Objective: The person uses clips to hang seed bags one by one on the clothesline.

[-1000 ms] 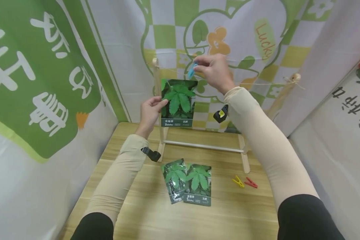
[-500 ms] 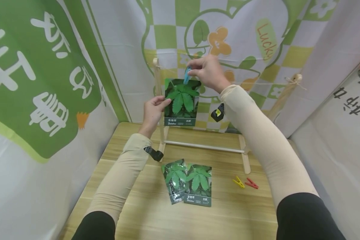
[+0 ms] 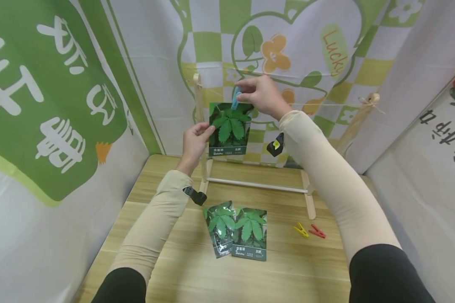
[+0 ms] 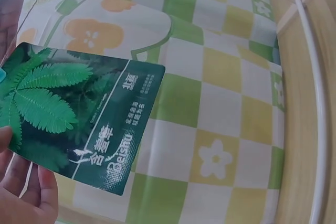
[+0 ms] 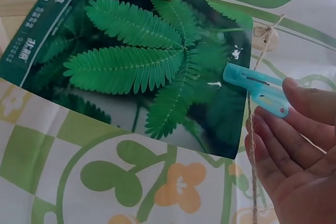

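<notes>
My left hand [image 3: 194,144] pinches the left edge of a green seed packet [image 3: 229,136], its thumb on the leaf-printed front and its fingers behind. The packet hangs upright at the twine [image 5: 252,150] strung across a wooden stand. A light-blue clothespin [image 5: 255,88] reaches over the packet's top edge and the twine in the right wrist view. At the clothespin's outer end are the thumb and fingers of my right hand [image 3: 263,94], which holds it from above. Part of the packet is cut off in the left wrist view [image 4: 79,114].
Two more seed packets, a left one [image 3: 220,229] and a right one [image 3: 250,235], lie overlapping on the wooden table [image 3: 288,273]. Right of them are a yellow clothespin [image 3: 301,229] and a red clothespin [image 3: 317,230]. The stand's right post [image 3: 358,120] and lower rod [image 3: 255,184] are behind.
The blue clothespin has come down from above the packet onto its top edge, with my right hand moving slightly left. My left hand has shifted the packet a little right.
</notes>
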Action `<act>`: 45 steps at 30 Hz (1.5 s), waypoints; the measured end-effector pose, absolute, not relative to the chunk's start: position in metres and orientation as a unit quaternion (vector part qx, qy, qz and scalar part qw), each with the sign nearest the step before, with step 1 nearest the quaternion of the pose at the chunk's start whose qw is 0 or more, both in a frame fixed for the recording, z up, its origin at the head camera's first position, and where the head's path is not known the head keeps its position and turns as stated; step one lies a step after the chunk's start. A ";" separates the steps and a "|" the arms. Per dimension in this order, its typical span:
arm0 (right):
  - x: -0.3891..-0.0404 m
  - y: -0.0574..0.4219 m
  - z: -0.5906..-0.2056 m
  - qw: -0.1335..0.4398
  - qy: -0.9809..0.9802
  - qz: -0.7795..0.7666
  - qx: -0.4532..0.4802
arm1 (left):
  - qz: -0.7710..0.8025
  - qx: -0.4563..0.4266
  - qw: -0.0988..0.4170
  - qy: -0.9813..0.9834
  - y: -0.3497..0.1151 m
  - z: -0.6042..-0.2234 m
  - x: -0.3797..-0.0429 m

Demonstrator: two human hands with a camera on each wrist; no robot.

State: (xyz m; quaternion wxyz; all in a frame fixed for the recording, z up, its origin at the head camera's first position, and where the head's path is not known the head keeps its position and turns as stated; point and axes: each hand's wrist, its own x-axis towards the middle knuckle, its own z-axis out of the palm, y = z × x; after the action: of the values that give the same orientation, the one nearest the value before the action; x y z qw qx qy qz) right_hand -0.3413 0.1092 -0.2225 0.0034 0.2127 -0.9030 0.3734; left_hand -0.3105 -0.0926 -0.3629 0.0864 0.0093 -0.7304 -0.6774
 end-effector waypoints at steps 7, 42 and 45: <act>-0.340 0.111 -0.230 -0.002 -0.881 0.431 0.194 | -0.682 0.008 0.088 -0.726 -0.092 -0.365 -0.310; -0.296 0.155 -0.279 0.157 -0.842 0.435 0.278 | -0.686 -0.048 0.058 -0.724 -0.099 -0.367 -0.285; -0.292 0.159 -0.286 0.167 -0.839 0.429 0.290 | -0.681 -0.046 0.055 -0.728 -0.101 -0.370 -0.282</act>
State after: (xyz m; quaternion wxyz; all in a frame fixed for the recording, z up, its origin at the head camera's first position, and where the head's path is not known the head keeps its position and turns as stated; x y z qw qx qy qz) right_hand -0.2922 0.1594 -0.2862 0.1669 0.2905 -0.8389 0.4289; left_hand -0.2818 -0.1006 -0.3702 0.0547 -0.0462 -0.7284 -0.6814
